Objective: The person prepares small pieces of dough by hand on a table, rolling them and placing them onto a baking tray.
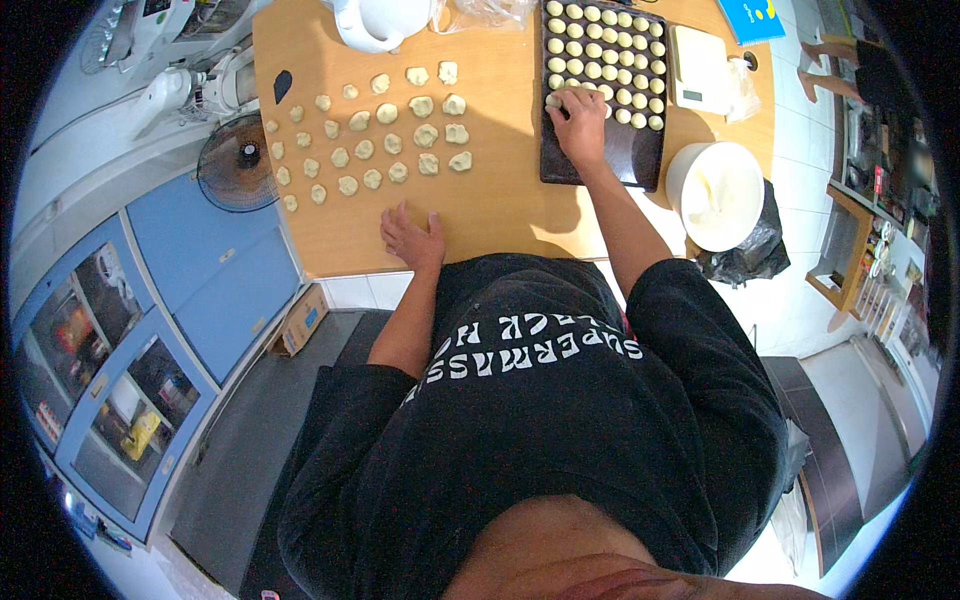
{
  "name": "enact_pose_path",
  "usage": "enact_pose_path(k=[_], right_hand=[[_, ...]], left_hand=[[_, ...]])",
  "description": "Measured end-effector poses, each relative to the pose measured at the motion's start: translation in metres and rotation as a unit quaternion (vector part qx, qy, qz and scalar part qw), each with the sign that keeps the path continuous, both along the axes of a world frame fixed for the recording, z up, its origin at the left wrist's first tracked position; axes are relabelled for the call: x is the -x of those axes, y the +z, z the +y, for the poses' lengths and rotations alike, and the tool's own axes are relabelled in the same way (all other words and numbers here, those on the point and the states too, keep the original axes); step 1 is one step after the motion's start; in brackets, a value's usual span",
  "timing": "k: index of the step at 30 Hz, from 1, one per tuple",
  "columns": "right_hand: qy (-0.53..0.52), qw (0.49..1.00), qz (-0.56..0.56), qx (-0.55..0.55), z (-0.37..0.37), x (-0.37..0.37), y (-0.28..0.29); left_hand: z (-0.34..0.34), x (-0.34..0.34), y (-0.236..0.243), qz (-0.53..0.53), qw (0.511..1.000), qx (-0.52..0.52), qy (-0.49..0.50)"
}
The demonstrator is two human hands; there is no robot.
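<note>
My right hand (581,122) reaches over a dark baking tray (610,162), its fingers curled down and pinched at a small round dough ball (553,100). Rows of smooth, pale dough balls (609,72) fill the tray's far part, while bare dark metal shows at its near end. My left hand (412,238) rests at the near edge of the wooden table (500,205), fingers apart and nothing visible in them. Beyond it lie several rows of rough, flattened dough pieces (426,135), spaced apart on the wood. My right fingers partly hide the row they touch.
Right of the tray are a white kitchen scale (698,60) and a white tub (725,155) with pale contents, beside a black plastic bag (762,250). A white jug (380,25) stands at the far edge. A fan (230,165) is at left; another person's limbs (830,65) show far right.
</note>
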State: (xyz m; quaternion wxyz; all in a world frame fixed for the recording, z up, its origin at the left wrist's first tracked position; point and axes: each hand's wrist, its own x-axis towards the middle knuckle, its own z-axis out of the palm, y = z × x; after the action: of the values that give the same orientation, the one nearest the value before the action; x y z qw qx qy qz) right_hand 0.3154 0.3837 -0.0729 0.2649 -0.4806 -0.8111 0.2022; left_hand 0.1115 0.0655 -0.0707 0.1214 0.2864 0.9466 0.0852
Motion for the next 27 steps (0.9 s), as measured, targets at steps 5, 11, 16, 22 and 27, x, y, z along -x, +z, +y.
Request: enact_pose_path(k=[5, 11, 16, 22, 27], right_hand=[[-0.03, 0.999, 0.014, 0.024, -0.003, -0.01, 0.005], [-0.012, 0.997, -0.073, 0.005, -0.005, -0.018, 0.016], [-0.003, 0.995, -0.086, -0.041, 0.003, -0.026, 0.004], [0.025, 0.995, -0.095, -0.022, 0.005, -0.033, 0.012], [0.02, 0.996, -0.085, -0.017, 0.004, -0.036, 0.013]], left_hand=[[0.001, 0.001, 0.001, -0.007, 1.0, 0.006, 0.012], [-0.01, 0.003, -0.011, 0.013, 1.0, 0.012, -0.006], [-0.004, 0.002, -0.009, 0.003, 1.0, 0.003, 0.006], [-0.004, -0.002, 0.0, -0.022, 1.0, 0.011, 0.017], [-0.009, -0.004, -0.004, -0.01, 1.0, -0.006, -0.001]])
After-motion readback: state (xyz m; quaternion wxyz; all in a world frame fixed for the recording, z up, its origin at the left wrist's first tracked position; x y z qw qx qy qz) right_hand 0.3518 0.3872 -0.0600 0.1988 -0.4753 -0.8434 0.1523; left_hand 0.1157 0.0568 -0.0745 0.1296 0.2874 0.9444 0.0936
